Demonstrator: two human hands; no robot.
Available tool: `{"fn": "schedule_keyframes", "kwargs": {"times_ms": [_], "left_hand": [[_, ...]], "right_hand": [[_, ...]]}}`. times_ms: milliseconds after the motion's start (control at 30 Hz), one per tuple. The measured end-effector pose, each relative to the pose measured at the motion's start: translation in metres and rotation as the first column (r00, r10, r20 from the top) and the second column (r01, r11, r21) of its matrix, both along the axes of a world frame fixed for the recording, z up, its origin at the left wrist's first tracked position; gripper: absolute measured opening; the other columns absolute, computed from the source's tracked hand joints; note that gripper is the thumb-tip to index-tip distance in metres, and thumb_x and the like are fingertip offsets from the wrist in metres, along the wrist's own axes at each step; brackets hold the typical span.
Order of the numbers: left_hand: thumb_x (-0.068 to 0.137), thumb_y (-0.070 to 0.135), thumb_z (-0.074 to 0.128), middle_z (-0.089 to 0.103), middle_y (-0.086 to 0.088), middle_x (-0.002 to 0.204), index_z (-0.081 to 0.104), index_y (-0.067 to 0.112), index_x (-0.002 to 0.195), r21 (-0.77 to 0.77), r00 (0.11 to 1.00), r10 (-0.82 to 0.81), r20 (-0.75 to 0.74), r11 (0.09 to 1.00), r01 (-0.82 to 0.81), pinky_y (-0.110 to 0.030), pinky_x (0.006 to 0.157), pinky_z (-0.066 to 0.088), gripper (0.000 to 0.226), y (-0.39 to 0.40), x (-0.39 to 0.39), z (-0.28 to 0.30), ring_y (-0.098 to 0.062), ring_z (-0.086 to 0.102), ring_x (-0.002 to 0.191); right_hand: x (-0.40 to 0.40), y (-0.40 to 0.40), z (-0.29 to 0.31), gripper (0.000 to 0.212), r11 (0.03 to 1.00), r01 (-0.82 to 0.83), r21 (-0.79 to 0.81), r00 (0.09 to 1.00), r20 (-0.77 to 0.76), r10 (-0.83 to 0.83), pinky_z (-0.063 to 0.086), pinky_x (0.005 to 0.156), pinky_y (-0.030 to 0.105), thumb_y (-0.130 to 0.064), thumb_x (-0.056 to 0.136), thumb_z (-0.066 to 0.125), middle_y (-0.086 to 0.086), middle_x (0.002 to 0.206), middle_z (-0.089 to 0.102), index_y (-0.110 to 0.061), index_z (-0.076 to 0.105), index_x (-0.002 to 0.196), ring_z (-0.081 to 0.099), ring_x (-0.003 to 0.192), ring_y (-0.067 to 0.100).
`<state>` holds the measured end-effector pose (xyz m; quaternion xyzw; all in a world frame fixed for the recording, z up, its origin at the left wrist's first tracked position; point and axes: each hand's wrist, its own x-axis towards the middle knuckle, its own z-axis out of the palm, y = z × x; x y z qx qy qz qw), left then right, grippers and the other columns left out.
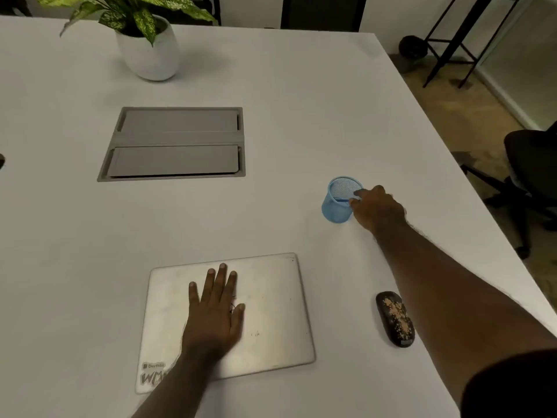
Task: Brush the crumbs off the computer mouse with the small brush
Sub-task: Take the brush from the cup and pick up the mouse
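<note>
A black computer mouse lies on the white table at the near right, its top covered in tan crumbs. Further back stands a light blue mesh pen cup. A thin blue handle, seemingly the small brush, lies across its inside. My right hand reaches over the mouse to the cup's right rim, with thumb and forefinger at the handle's end. I cannot tell whether they grip it. My left hand rests flat, fingers spread, on a closed silver laptop.
A grey cable hatch is set into the table's middle. At the back left stands a potted plant in a white pot. The table's right edge runs diagonally. A black office chair stands beyond it on the floor.
</note>
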<state>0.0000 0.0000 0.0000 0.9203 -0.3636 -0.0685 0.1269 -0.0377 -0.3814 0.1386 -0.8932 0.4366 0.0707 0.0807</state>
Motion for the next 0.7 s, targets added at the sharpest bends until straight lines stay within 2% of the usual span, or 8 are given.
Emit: {"fn": "schedule_keyframes", "kwargs": {"times_ms": [133,300,600,700], "left_hand": [[0.092,0.043,0.035,0.006,0.001,0.164,0.016,0.023,0.155,0.027,1.000,0.011,0.014,1.000,-0.011,-0.057,0.118,0.008,0.068,0.001,0.001,0.001,-0.021,0.005,0.151],[0.092,0.042,0.036,0.008,0.000,0.164,0.018,0.022,0.154,0.030,1.000,0.005,0.009,1.000,-0.006,-0.057,0.118,0.008,0.068,0.000,0.000,0.000,-0.021,0.006,0.151],[0.092,0.043,0.034,0.005,0.002,0.164,0.015,0.024,0.155,0.041,1.000,0.020,-0.021,0.999,-0.019,-0.056,0.119,0.006,0.068,0.000,-0.001,0.004,-0.020,0.003,0.151],[0.092,0.043,0.034,0.007,0.001,0.164,0.017,0.023,0.154,0.037,0.999,0.013,-0.035,0.999,-0.012,-0.057,0.118,0.007,0.068,-0.001,-0.001,0.005,-0.020,0.005,0.151]], "right_hand": [[0.012,-0.004,-0.004,0.041,0.996,0.036,-0.076,0.996,-0.081,-0.042,0.042,0.087,0.036,-0.040,0.101,0.042,0.013,0.126,0.054,-0.015,0.058,0.129,0.059,0.115,0.033],[0.027,-0.009,-0.001,0.033,0.993,0.055,-0.103,0.985,-0.158,-0.071,0.037,0.076,0.030,-0.029,0.092,0.058,0.008,0.121,0.065,-0.014,0.062,0.120,0.064,0.111,0.028],[0.039,-0.019,0.000,0.036,0.995,0.030,-0.095,0.983,-0.175,-0.046,0.045,0.083,0.032,-0.027,0.088,0.067,0.009,0.120,0.067,-0.013,0.062,0.120,0.065,0.112,0.029],[0.038,-0.021,-0.001,0.036,0.993,0.013,-0.113,0.988,-0.150,-0.030,0.043,0.079,0.032,-0.025,0.088,0.066,0.009,0.121,0.066,-0.012,0.062,0.120,0.065,0.112,0.030]]}}
